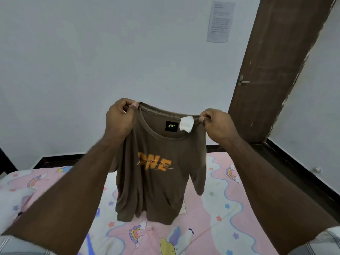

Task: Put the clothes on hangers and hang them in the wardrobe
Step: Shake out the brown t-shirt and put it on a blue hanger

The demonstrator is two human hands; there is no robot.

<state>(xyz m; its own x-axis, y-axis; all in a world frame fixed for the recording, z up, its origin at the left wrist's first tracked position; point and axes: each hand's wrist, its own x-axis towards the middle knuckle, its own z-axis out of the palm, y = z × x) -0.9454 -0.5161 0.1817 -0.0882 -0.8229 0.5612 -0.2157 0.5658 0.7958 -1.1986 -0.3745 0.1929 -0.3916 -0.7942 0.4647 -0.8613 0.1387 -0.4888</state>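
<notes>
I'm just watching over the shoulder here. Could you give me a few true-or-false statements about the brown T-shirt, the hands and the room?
1. Both hands hold the brown T-shirt up by its shoulders. True: left hand, right hand.
2. The shirt is on a hanger. False: no hanger shows.
3. The shirt's print is orange. True.
4. The bedsheet is plain blue. False: it is pink with rainbows and stars.
5. The brown door stands behind on the right. True.

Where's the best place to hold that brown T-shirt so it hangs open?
At the two shoulder seams beside the collar, pinched from above, as the left hand and right hand do: the brown T-shirt then drops straight, neck hole open.
</notes>
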